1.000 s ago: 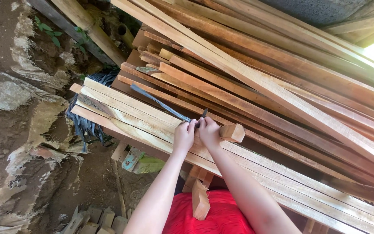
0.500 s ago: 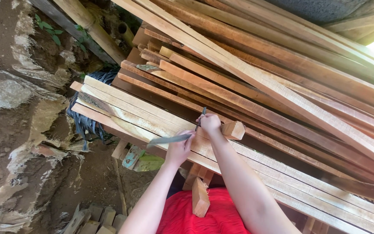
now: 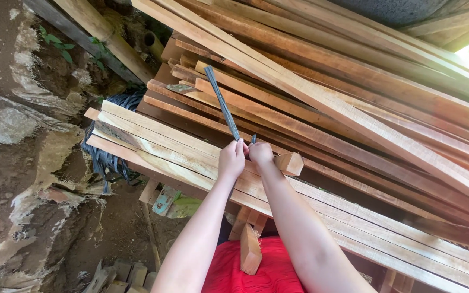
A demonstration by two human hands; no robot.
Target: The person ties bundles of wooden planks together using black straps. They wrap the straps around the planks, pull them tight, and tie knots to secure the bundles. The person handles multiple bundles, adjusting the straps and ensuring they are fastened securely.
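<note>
My left hand (image 3: 231, 159) grips the near end of a long thin dark metal strip (image 3: 223, 106) that points up and away over a stack of pale wooden planks (image 3: 153, 144). My right hand (image 3: 261, 153) is closed right beside it, pinching a small dark piece whose tip shows above the fingers. Both hands rest against the top planks. A short wooden block (image 3: 290, 163) lies just right of my right hand. A second small wood block (image 3: 250, 248) stands below my forearms, above red cloth (image 3: 267, 271).
Long reddish boards (image 3: 354, 97) slant across the upper right. Dark strap bundles (image 3: 107, 157) hang at the stack's left end. Earth and rock wall (image 3: 23, 163) fills the left. Small wood offcuts (image 3: 120, 274) lie on the ground.
The dark strip swung from lying low and leftward to pointing up over the planks. My left hand moved back up beside my right hand.
</note>
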